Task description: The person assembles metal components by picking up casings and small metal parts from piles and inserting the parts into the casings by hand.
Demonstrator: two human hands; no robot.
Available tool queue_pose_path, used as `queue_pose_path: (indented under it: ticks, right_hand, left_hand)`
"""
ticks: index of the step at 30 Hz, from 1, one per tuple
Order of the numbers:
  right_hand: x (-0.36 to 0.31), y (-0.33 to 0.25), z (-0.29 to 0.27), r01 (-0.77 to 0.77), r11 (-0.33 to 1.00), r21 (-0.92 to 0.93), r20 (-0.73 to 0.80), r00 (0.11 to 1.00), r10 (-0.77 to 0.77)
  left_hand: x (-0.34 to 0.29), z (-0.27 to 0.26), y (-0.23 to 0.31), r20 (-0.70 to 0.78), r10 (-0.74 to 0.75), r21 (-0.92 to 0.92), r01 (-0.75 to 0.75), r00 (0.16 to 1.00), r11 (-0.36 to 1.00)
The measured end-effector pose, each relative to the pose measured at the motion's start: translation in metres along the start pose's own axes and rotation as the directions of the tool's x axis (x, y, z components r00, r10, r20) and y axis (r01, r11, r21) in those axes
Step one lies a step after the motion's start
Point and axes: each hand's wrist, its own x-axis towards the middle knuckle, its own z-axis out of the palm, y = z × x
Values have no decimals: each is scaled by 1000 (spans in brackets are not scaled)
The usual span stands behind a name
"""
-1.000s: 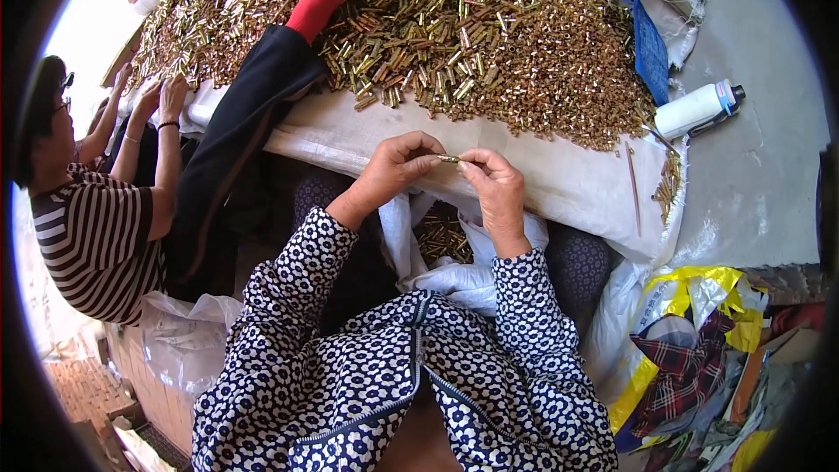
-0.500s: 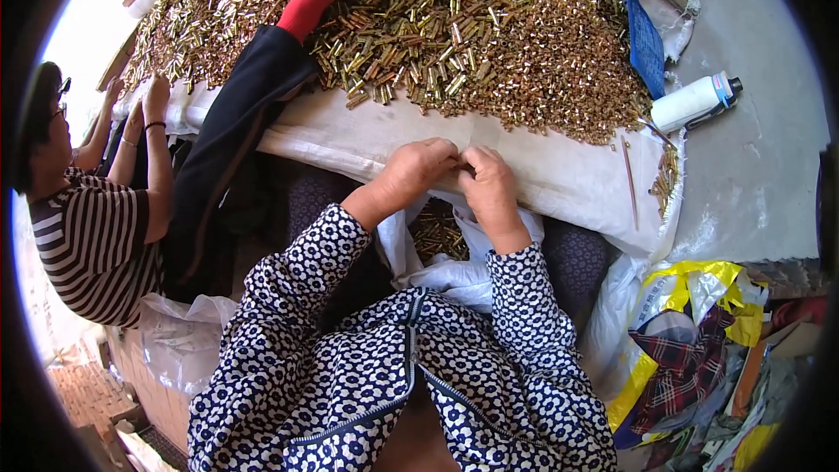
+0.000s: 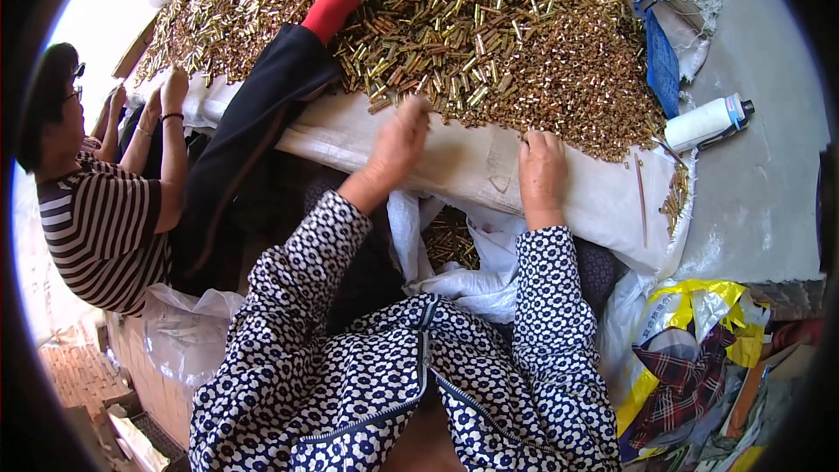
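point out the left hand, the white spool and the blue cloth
left hand [image 3: 398, 144], head view, on the back of the hand at the edge of the brass pile
white spool [image 3: 699, 125], head view, on the middle of its white body
blue cloth [image 3: 662, 61], head view, on its flat middle

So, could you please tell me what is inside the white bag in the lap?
The white bag holds small brass tubes, seen through its opening; its folds hide how full it is.

Bright daylight, blown-out left, fisheye edges
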Motion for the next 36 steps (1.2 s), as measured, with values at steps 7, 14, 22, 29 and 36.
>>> queue_pose_path:
  ticks: [7,14,22,29,36]
  right_hand:
    - [2,-3,0,15,1000,-17,-12,1000,-15]
    - [-10,-22,-8,-55,788,613,23,998,52]
    - [-33,-52,-6,-431,126,894,419,901,110]
    - [-39,-56,-13,-463,-16,886,461,880,118]
    - [-43,-55,-9,-433,-13,901,430,892,142]
  left_hand:
    - [42,-39,-28,337,195,607,-372,921,702]
    - [26,-17,-13,275,166,333,-255,947,908]
    - [-19,2,17,355,-289,-652,457,889,605]
    - [-28,8,20,426,-306,-759,520,851,392]
    - [-31,12,26,425,-314,-786,518,849,337]
